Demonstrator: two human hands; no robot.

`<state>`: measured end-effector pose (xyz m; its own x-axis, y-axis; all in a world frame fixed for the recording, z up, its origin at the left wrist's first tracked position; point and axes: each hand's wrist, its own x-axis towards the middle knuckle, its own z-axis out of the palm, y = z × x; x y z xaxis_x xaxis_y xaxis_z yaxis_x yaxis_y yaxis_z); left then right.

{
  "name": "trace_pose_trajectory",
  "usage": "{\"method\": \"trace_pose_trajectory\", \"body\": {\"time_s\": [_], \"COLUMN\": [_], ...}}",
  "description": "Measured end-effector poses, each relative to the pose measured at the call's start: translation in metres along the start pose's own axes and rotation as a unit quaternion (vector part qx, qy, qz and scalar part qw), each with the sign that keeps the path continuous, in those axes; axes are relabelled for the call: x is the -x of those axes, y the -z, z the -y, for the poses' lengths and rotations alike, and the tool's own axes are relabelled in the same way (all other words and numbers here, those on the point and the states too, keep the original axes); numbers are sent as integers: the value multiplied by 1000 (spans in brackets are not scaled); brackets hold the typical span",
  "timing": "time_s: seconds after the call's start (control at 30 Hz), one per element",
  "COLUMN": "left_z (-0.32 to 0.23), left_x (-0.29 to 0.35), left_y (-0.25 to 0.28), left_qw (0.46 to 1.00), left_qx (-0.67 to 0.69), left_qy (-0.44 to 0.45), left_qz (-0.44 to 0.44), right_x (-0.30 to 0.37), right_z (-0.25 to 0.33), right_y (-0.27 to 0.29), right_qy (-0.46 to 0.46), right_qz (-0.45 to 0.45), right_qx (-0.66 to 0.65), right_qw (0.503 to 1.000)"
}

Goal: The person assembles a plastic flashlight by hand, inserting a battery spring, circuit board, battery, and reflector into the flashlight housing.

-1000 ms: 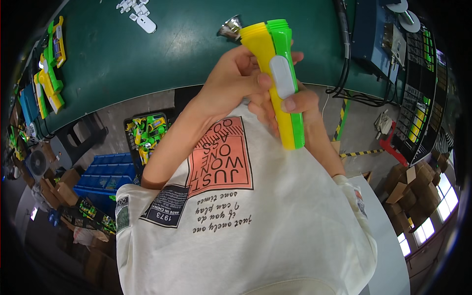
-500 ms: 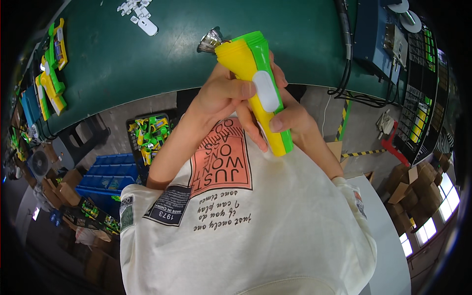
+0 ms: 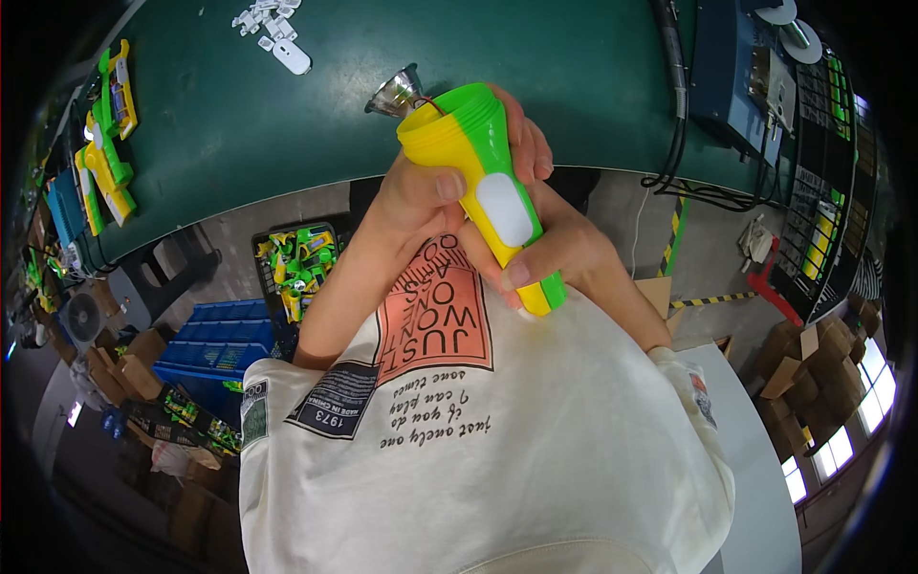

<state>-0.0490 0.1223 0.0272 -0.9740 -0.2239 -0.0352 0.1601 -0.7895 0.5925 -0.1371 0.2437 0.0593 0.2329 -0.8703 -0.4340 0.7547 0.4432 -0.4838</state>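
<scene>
Both my hands hold a yellow and green flashlight body (image 3: 478,143) over the table's near edge. Its wide threaded mouth tilts up and away from me, and a white oval switch cover (image 3: 504,209) faces up. My left hand (image 3: 418,201) grips the yellow side, thumb just below the threaded head. My right hand (image 3: 564,239) wraps the green side, its thumb pressed on the body below the switch cover and fingers curled behind the head. A shiny reflector cup (image 3: 396,93) hangs by thin wires outside the mouth, touched by neither hand.
White switch parts (image 3: 277,33) lie on the green table (image 3: 373,38). More flashlight bodies (image 3: 107,158) sit at its left edge. Below stand a crate of yellow-green parts (image 3: 298,263) and blue bins (image 3: 212,344). A blue machine (image 3: 732,86) with cables stands at the right.
The flashlight's head has tipped toward me and slightly left, so its open mouth shows. The reflector cup has swung left and turned. My right thumb has slid left onto the yellow half.
</scene>
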Motion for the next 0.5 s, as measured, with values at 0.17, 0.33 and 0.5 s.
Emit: {"method": "trace_pose_trajectory", "body": {"time_s": [0.17,0.33,0.5], "left_z": [4,-1,-9], "left_x": [-1,0,12], "left_y": [5,10,5], "left_qw": [1000,999,990], "left_qx": [-3,-19,-87], "left_qy": [-28,13,19], "left_qz": [7,-45,-111], "right_x": [-2,-2,-2], "right_z": [1,3,8], "right_y": [-4,-6,-17], "right_qy": [-1,62,121], "right_qz": [-4,-103,-155], "right_qx": [-10,48,-4], "right_qw": [1000,991,981]}}
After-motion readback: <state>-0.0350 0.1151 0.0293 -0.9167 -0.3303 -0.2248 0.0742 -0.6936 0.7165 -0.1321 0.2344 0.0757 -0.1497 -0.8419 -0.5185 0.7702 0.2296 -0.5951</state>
